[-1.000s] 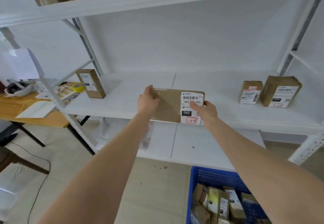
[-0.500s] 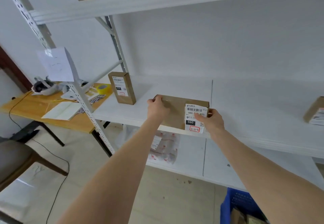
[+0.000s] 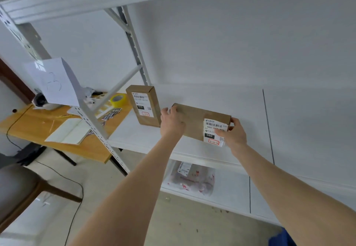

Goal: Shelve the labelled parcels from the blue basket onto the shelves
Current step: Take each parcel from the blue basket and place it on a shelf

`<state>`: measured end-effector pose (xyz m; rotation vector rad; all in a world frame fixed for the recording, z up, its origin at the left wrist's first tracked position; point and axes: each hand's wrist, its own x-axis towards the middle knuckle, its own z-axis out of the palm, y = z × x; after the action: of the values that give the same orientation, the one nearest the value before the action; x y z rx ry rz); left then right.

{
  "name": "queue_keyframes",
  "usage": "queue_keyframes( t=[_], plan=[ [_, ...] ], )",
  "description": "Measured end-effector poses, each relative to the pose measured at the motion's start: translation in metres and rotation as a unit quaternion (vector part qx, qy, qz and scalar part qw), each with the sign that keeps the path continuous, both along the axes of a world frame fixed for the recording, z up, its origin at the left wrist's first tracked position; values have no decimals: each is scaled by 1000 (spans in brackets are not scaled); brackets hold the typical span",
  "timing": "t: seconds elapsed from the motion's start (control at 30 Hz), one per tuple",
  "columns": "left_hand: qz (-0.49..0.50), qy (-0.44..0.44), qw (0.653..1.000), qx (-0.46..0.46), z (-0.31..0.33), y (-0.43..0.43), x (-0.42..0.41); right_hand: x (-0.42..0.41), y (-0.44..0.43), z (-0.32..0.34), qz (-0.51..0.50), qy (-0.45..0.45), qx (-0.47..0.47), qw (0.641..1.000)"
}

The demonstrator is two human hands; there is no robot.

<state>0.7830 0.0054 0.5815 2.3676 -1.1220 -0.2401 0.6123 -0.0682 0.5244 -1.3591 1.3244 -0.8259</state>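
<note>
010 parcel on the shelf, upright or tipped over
Upright: the 010 parcel stands on its short end on the shelf, label facing out, beside the held 060 parcel.

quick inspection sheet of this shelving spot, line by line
surface: white middle shelf, seam at right
job's things: 060 parcel held lying lengthwise; 010 parcel upright left of it; bagged parcel on lower shelf; blue basket corner only
clutter: tape roll, papers on wooden table
hands: left hand grips its left end, right hand its right end
cables: black cable on floor
surroundings: white wall, chair
</note>
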Motion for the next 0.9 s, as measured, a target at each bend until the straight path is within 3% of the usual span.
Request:
queue_keyframes(
  t=[0.17,0.37,0.53,0.9],
  plan=[
    [-100,-83,992,-1,-14,-21,10,14,-10,-12,-45,30,2,999],
    [-201,-110,973,19,-28,-38,21,33,-13,-21,-81,45,1,996],
    [-247,-153,956,39,-30,-45,38,55,-11,-26,-70,31,-1,997],
    [-273,-158,948,43,-21,-51,57,49,-17,-28,-101,20,7,995]
  ],
)
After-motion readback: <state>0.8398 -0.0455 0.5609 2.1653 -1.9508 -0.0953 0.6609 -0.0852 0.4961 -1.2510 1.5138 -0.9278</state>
